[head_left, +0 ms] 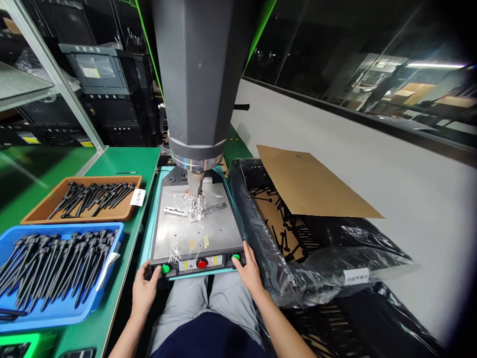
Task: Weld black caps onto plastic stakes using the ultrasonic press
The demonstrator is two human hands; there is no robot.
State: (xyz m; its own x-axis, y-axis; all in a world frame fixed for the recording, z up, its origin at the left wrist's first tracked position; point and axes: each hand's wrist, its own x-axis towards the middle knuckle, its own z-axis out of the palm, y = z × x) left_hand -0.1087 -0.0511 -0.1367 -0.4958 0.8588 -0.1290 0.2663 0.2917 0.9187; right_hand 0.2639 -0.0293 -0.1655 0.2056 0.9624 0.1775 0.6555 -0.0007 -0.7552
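Note:
My left hand lies at the left front corner of the machine base, its thumb at a green button. At the opposite corner is my right hand, thumb on the other green button and fingers stretched along the base's side. Both hands have thumb and fingers apart, with no loose part in them. Between them sits a red button. Above the metal plate, the machine's tool head comes down to a small shiny fixture; contact there is hard to make out.
To the left, a blue tray and an orange tray hold several black long-stemmed parts on a green table. On the right, a plastic-lined box of black parts lies partly under a cardboard sheet. Crates stand behind.

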